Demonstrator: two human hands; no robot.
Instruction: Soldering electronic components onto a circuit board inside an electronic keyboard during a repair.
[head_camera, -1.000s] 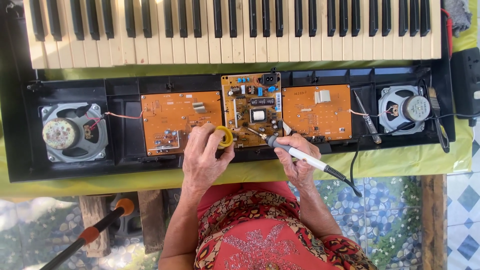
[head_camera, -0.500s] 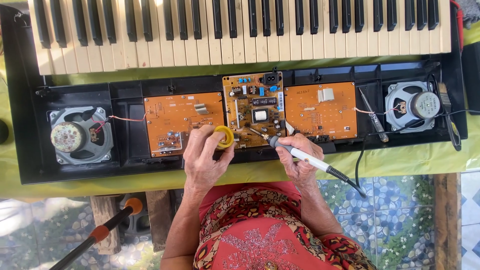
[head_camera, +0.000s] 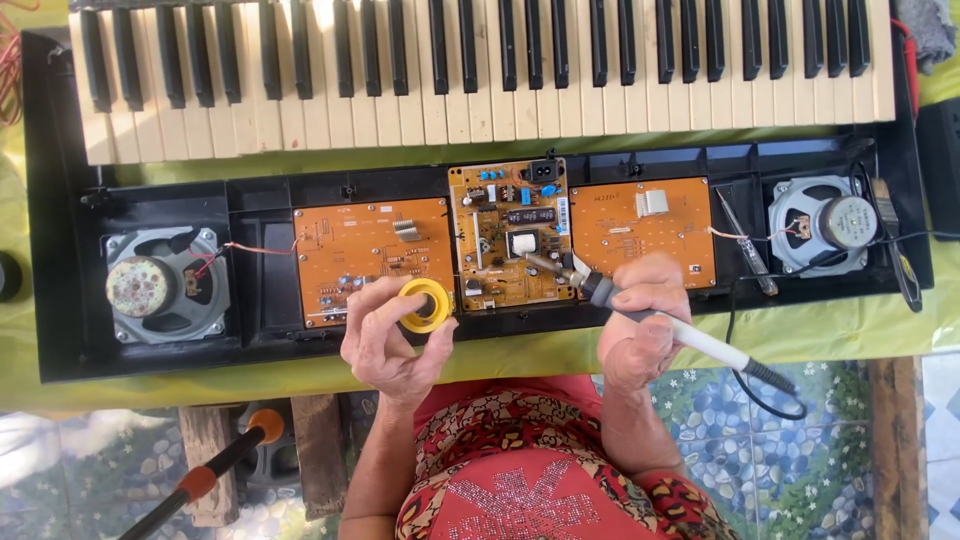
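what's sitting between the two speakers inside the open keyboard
In the head view, three circuit boards lie in a row between the left speaker and right speaker: orange, tan middle, orange.

so the tabletop (head_camera: 800, 335) has a yellow-green cloth over it, and sitting right on that is the opened-up black keyboard case (head_camera: 60, 200), a grey rag (head_camera: 925, 30) top right and some red wires (head_camera: 10, 60) top left

I count three orange circuit boards (head_camera: 375, 262), two round speakers (head_camera: 166, 287), one yellow solder reel (head_camera: 424, 305), one soldering iron (head_camera: 655, 322), one screwdriver (head_camera: 748, 245), one keyboard (head_camera: 480, 70).
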